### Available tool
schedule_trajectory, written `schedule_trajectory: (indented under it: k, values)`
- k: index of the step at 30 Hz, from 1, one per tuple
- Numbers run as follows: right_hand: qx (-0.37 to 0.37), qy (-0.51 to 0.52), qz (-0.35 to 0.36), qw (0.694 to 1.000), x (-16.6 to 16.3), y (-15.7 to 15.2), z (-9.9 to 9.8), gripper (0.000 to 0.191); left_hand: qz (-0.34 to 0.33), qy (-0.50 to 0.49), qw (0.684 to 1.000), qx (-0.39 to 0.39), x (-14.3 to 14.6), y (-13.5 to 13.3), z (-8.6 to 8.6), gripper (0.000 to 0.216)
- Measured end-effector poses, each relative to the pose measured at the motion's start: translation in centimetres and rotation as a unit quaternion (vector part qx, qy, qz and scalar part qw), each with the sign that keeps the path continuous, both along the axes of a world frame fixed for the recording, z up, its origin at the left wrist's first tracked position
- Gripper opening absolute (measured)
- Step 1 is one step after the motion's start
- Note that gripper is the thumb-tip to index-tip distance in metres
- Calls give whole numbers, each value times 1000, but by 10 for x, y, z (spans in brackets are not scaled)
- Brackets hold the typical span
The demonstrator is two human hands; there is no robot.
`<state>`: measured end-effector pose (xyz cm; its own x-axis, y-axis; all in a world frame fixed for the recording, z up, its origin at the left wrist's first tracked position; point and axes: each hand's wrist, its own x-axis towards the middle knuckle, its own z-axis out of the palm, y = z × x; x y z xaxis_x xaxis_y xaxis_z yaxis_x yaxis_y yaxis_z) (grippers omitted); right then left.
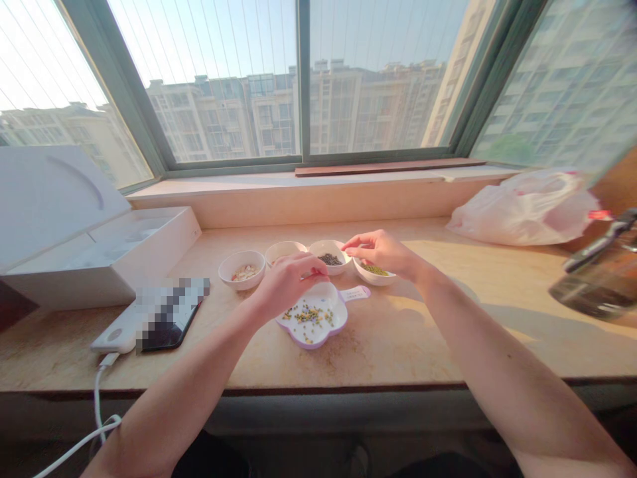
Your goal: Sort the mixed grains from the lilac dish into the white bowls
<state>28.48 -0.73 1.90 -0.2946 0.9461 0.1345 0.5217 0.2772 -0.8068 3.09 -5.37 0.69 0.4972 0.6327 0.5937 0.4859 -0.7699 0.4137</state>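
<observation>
My left hand [293, 279] is over the back edge of a white flower-shaped plate [298, 336] with a lilac rim and short handle. Its fingers are bent together toward the bowl of dark seeds [329, 259]; whatever they pinch is hidden. Mixed green and yellow grains [311, 315] lie scattered on the plate. My right hand [382, 253] is above the bowl of green beans [375, 270], its fingertips drawn together by the rim of the dark-seed bowl. Anything between them is too small to make out.
A bowl of pale pieces [243, 272] and another white bowl [283, 251] complete the row. Left are an open white box [164, 245], a phone [172, 325] and a white power bank [117, 332] with a cable. Right are a plastic bag [527, 209] and a glass pot [597, 279].
</observation>
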Motion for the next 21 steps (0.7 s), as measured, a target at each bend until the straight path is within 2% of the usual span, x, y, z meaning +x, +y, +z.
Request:
schedule_trajectory:
  k: [4,7,13,17,19,21]
  values:
    - [-100,70,152,981,-17,-17,0,46,-7,-13,999,39,1,2,-2,8]
    - [-137,91,193,967,-29,-23,-6,41,-10,-15,999,46,1,3,-3,6]
    - [-144,175,189,955,-41,-20,-20,41,-1,-5,999,47,-1,6,-6,8]
    - [-131,202,166,956,-43,-17,-24,40,40,13,999,32,0,3,-4,10]
    - [-103,178,138,969,-43,-18,-23,40,68,26,997,0,0,1,-2,24]
    - [-32,136,97,985,-41,-20,-20,37,81,76,993,-41,-1,-1,0,29]
